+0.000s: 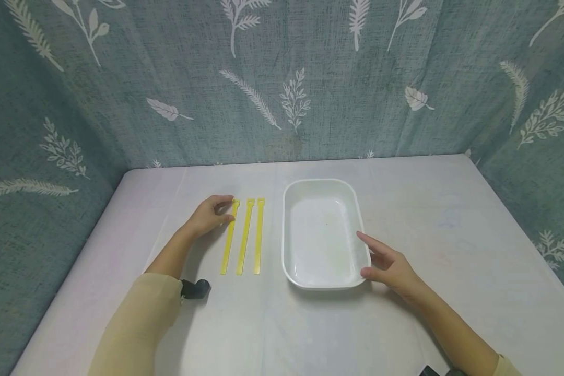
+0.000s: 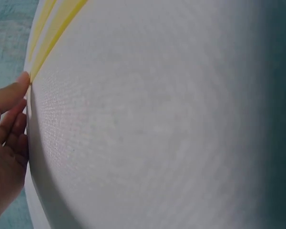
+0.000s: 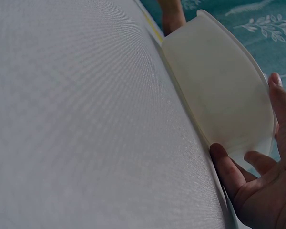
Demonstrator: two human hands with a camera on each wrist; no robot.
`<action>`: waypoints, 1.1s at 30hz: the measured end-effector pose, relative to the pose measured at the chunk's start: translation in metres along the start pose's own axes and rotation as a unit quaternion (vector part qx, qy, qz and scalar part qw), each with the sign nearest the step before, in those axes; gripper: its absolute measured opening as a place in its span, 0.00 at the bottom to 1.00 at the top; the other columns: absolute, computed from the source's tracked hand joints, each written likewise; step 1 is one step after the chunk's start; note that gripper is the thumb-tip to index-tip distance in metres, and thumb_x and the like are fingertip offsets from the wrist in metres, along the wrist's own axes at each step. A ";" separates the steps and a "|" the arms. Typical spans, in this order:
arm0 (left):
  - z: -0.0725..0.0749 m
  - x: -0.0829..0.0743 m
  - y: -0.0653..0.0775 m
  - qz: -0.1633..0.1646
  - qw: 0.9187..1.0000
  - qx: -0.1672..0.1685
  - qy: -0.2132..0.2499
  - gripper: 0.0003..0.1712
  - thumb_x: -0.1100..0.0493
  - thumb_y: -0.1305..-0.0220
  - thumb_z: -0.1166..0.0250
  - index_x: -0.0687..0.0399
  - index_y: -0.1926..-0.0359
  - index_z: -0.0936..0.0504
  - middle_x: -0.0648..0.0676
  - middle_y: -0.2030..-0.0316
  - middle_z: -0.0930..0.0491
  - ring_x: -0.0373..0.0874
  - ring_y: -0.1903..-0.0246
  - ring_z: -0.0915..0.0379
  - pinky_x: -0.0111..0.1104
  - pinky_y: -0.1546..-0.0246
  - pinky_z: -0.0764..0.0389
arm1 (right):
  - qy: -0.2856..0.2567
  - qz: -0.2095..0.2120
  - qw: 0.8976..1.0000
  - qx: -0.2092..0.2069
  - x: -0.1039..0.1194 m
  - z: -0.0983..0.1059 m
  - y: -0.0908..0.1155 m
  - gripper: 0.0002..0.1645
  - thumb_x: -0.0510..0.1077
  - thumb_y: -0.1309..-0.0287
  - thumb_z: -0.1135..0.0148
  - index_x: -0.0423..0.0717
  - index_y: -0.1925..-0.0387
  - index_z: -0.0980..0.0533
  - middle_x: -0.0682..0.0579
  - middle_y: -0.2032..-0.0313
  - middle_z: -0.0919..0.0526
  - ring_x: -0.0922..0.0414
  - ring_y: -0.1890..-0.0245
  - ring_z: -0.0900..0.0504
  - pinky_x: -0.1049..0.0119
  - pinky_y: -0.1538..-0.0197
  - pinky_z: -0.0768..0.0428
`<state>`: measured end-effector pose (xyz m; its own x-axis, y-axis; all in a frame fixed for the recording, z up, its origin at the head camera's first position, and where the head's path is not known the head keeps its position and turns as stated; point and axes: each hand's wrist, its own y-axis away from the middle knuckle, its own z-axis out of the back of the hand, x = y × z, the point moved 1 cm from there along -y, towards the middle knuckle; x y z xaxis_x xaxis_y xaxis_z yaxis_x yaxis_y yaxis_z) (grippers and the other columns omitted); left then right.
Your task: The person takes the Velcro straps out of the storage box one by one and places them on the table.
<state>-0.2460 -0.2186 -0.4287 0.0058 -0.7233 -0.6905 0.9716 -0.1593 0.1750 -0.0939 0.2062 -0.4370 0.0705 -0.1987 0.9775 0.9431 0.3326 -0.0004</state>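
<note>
Three flat yellow strips with slotted heads lie side by side on the table: the left strip (image 1: pixel 227 244), the middle strip (image 1: pixel 245 239) and the right strip (image 1: pixel 259 239). My left hand (image 1: pixel 209 215) is at the head of the left strip, thumb and forefinger apart and touching its edge. A white rectangular tray (image 1: pixel 289 277) stands right of the strips with nothing in it. My right hand (image 1: pixel 389 265) holds the tray's near right side, the forefinger over the rim and the thumb near the corner. In the right wrist view, this hand (image 3: pixel 262 195) spans the tray's outer wall (image 3: pixel 214 81).
A white cloth covers the table (image 1: pixel 432 209). Teal fabric (image 1: pixel 263 104) with white leaf prints hangs behind it and along both sides. A black wrist-worn device (image 1: pixel 196 289) sits at my left sleeve.
</note>
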 end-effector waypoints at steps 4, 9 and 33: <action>0.002 0.002 0.000 0.012 1.000 -0.007 0.006 0.39 0.55 0.43 0.32 0.55 0.32 0.36 0.60 0.33 0.38 0.57 0.31 0.47 0.48 0.33 0.42 | -0.004 0.000 1.000 0.001 0.000 0.000 0.000 0.44 0.36 0.46 0.34 0.45 0.30 0.43 0.38 0.30 0.46 0.33 0.37 0.37 0.64 0.42 0.28; 0.006 0.002 0.004 -0.003 0.999 -0.013 0.037 0.40 0.55 0.43 0.31 0.57 0.32 0.37 0.62 0.36 0.33 0.57 0.35 0.40 0.48 0.35 0.39 | 0.003 -0.003 1.000 0.003 0.002 0.002 0.001 0.45 0.36 0.46 0.34 0.48 0.29 0.43 0.39 0.29 0.46 0.35 0.37 0.35 0.72 0.45 0.29; -0.011 -0.042 0.045 -0.127 0.990 -0.021 0.062 0.42 0.49 0.44 0.31 0.56 0.32 0.37 0.58 0.38 0.30 0.55 0.38 0.36 0.49 0.38 0.37 | 0.050 0.071 0.996 0.017 0.026 0.015 0.000 0.49 0.33 0.46 0.37 0.43 0.27 0.51 0.38 0.28 0.51 0.42 0.30 0.48 0.82 0.37 0.42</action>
